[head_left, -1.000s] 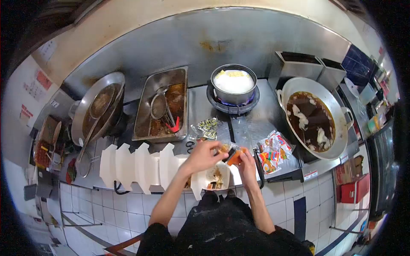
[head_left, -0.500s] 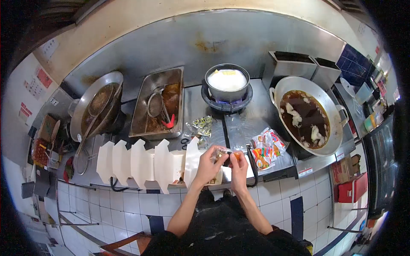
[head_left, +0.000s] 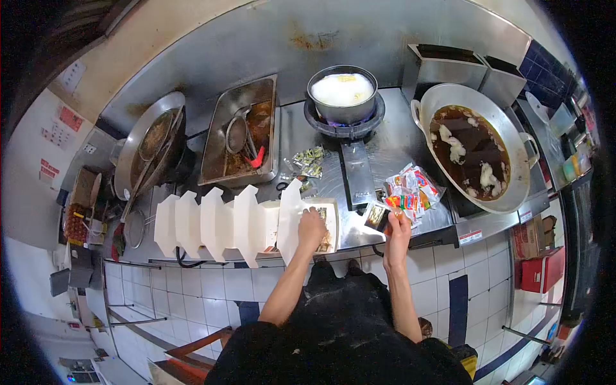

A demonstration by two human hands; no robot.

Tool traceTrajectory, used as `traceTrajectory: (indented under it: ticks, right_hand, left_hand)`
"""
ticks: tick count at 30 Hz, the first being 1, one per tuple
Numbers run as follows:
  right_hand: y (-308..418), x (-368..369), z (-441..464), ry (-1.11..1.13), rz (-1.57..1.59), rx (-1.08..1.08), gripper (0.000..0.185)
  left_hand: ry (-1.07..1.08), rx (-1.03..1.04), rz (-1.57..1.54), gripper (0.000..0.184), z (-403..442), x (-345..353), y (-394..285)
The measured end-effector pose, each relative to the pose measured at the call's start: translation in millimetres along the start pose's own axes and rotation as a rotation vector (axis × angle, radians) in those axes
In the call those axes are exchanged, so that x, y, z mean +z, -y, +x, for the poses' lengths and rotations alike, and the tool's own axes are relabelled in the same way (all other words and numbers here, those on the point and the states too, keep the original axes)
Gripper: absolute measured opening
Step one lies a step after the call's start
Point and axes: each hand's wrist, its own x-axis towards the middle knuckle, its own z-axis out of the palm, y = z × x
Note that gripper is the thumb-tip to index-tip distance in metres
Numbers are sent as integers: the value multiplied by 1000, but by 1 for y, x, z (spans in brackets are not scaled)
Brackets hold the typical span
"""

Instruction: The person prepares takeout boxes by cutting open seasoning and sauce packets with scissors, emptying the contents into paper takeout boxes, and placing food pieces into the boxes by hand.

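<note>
At six o'clock, nearest us, the black clothing (head_left: 340, 333) fills the foreground, and just above it, also at six, here's the left hand (head_left: 312, 230), fingers down in the end carton (head_left: 290, 215)! Half a second ago both hands were together, working at one small packet; now they've split. Is the left one grasping anything? Can't tell, the fingertips are hidden.

Over to four o'clock: the right hand (head_left: 398, 234) has swung outward, pinching a dark, shiny sachet (head_left: 376, 215), with orange showing by the fingertips. That sachet sits clear of the carton, just beside the colourful packets (head_left: 410, 192) at three.

The end carton closes a row of white cartons (head_left: 210, 224) running out toward eight, lids standing up, and with the left hand shifted aside we see more of its food-flecked inside than we did.

Further back, green-and-silver sachets (head_left: 309, 162) lie at twelve. The metal tray (head_left: 277, 122) at ten holds a strainer (head_left: 236, 133) and a red-handled tool (head_left: 258, 157). One wok (head_left: 173, 102) at half past nine, another wok (head_left: 443, 96) at half past two, dark liquid and pale lumps in it. Farthest, near one, the pot (head_left: 343, 114) froths white over blue flame, same spot on its burner.
</note>
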Motion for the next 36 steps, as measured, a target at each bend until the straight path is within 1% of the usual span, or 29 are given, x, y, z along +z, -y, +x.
traceTrajectory:
  ticks: [4, 5, 7, 10, 12, 13, 14, 15, 16, 18, 19, 20, 21, 23, 25, 26, 28, 29, 30, 31, 32, 34, 35, 36]
  right_hand:
    - [-10, -10, -6, 2, -51, 27, 14]
    - [-14, -12, -5, 0, -49, 28, 14]
    - [-17, -11, -8, -4, 29, 52, 13]
    - [-19, -15, -8, 24, -16, 44, 12]
    - [-18, -12, -10, 14, -6, 54, 8]
    - [-17, -10, -8, 5, 9, 56, 9]
    - [-18, -11, -7, 8, 8, 56, 9]
    - [-20, -13, -5, 15, -1, 77, 9]
    - [-21, -14, -3, 22, -9, 97, 9]
    - [-18, -8, 0, 1, -9, 75, 10]
    - [-18, -6, 0, -23, -14, 62, 10]
    - [-20, -5, 2, -28, -12, 63, 10]
    - [-24, -4, 6, -17, -22, 32, 10]
    - [-22, -1, 9, -5, -37, -1, 10]
    - [-14, 6, 8, 33, -71, 72, 10]
    - [-14, 8, 10, 51, -90, 39, 10]
    - [-15, 13, 14, 77, -108, 21, 9]
    - [-14, 15, 15, 101, -130, 9, 7]
    - [-8, 20, 14, 114, -126, 40, 8]
    - [-6, 23, 15, 111, -165, 17, 8]
    - [-4, 25, 15, 128, -183, -12, 8]
    - [4, 29, 14, 146, -238, -49, 8]
    - [6, 31, 15, 134, -224, -58, 8]
    - [6, 33, 14, 166, -226, -83, 8]
  left_hand:
    - [13, -54, 25, 37, 21, 26, 9]
    - [-8, -94, 11, 39, 26, 31, 11]
    - [-23, -136, -1, 41, 31, 36, 14]
    - [-16, -105, 4, 39, 35, 43, 20]
    - [-43, -45, -48, 31, 37, 44, 19]
    - [-46, -45, -50, 31, 37, 41, 18]
    - [-87, -19, -125, 26, 34, 39, 18]
    - [-130, 9, -201, 21, 31, 31, 13]
    - [-135, 12, -203, 21, 26, 17, 6]
    - [-155, 118, -270, 14, 12, -25, -16]
    - [-153, 123, -268, 14, 9, -47, -28]
    - [-245, 214, -299, 14, 12, -71, -40]
    - [-337, 303, -333, 16, 20, -85, -46]
    - [-332, 321, -350, 19, 56, -106, -50]
    - [-216, 251, -367, 23, 100, -109, -49]
    - [-220, 255, -369, 23, 123, -104, -48]
    - [-29, 41, -252, 25, 156, -90, -48]
    - [-22, 51, -256, 25, 159, -83, -46]
    - [-95, 92, -190, 24, 161, -81, -44]
    - [-169, 135, -123, 23, 161, -79, -44]
    - [-248, 202, -264, 26, 155, -74, -41]
    - [17, 116, -640, 29, 88, -115, -80]
    - [167, 219, -936, 31, 58, -115, -82]
    - [186, 353, -928, 32, 34, -105, -81]
